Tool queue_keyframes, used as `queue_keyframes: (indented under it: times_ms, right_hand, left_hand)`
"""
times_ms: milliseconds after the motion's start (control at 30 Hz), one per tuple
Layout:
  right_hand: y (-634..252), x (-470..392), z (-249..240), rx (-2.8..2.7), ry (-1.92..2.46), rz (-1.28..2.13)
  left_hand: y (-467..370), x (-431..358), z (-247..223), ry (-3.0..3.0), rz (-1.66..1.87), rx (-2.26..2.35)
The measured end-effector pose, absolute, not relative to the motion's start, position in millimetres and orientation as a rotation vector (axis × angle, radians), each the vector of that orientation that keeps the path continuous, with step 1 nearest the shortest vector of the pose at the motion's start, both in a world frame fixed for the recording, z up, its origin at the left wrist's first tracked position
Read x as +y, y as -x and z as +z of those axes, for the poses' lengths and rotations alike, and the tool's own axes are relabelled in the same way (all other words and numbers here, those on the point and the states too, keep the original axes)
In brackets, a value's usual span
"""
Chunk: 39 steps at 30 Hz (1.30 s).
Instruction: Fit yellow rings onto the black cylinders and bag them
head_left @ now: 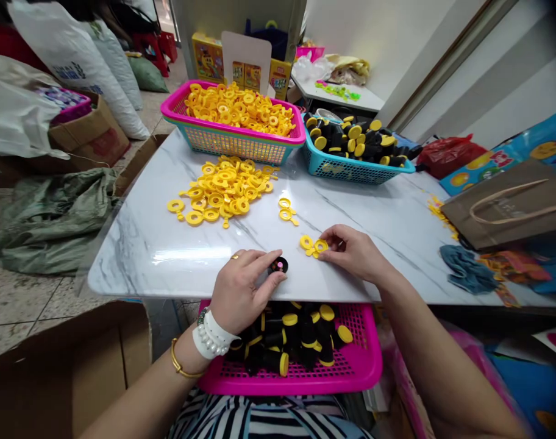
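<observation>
My left hand (242,281) rests at the table's front edge, thumb and forefinger closed round a small black round part (278,266) with a pink centre. To its right, my right hand (355,251) pinches a yellow plastic ring (321,246). Another yellow ring (306,241) lies against that one, touching it. Farther back, two loose yellow rings (285,213) with little tabs lie on the marble-patterned table (346,210). A heap of similar yellow rings (227,186) spreads to the left. Below my hands, a pink basket (360,372) holds black pieces with yellow caps (289,319).
At the back stand a pink-rimmed basket (175,110) full of yellow rings and a blue basket (346,171) of black pieces with yellow caps. A brown paper bag (506,207) and a blue cloth (465,268) lie at the right. Cardboard boxes (99,360) and sacks flank the left side.
</observation>
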State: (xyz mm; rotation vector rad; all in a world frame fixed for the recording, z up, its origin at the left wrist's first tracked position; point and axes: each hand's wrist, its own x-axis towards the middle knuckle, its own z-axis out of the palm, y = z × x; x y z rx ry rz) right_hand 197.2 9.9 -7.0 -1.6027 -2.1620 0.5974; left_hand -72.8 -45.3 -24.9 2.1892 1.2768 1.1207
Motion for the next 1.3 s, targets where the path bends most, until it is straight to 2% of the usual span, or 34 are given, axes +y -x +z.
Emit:
queue_keyframes:
  times_ms: [200, 467, 667, 733, 967, 1200, 1300]
  right_hand:
    - [-203, 8, -5, -2.020, 1.656, 0.474]
    - [-211, -20, -8, -2.462, 1.557, -0.282]
    - [-197, -26, -11, -2.738, 1.484, -0.576]
    - [-198, -27, -13, -2.654, 1.512, -0.571]
    - [-216, -44, -9, -2.416, 1.418, -0.175]
    - [-196, -97, -26, -2.515, 1.276, -0.333]
    - [-168, -108, -16, -2.462, 1.151, -0.080]
  left_hand:
    - [70, -46, -27, -2.221, 1.082, 1.318]
    - [69, -46, -31, -2.254, 1.106, 1.328]
    - [69, -47, -29, -2.215, 1.101, 1.323]
    - [69, -48, -29, -2.201, 1.090, 1.328]
    - [70, -48, -30, -2.207, 1.109, 1.317]
    - [68, -48, -30, -2.195, 1.079, 1.351]
    - [65, -47, -29, -2.186, 1.036, 1.392]
